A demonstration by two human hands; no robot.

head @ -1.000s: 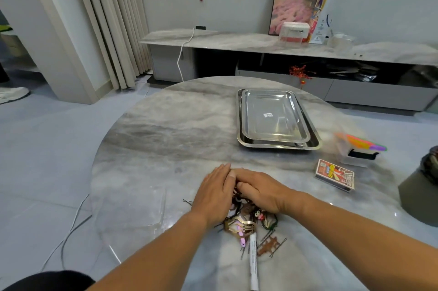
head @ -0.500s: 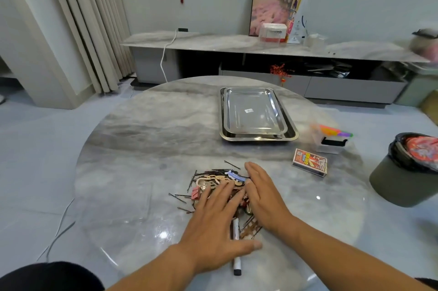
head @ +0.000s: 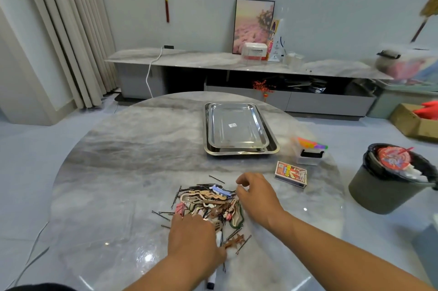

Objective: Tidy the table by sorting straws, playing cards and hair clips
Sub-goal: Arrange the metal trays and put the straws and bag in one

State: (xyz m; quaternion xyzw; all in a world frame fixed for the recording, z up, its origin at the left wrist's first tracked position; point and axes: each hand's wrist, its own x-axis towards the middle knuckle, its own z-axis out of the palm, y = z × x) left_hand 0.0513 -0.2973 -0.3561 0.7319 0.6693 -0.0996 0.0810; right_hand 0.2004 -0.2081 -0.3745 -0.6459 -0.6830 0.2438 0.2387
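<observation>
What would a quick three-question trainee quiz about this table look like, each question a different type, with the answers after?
1. True or false: the two stacked metal trays hold hair clips.
2. Which lies nearest the right hand? A) card box B) bin C) straw box
3. Fill in: the left hand rests at the near edge of the pile of ____.

Key: 1 false; 2 A; 3 hair clips.

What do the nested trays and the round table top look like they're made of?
Trays: likely stainless steel with a polished finish, since they are silvery and mirror the room. Table top: looks like glossy grey marble or a marble-look slab, veined and showing light glints.
</observation>
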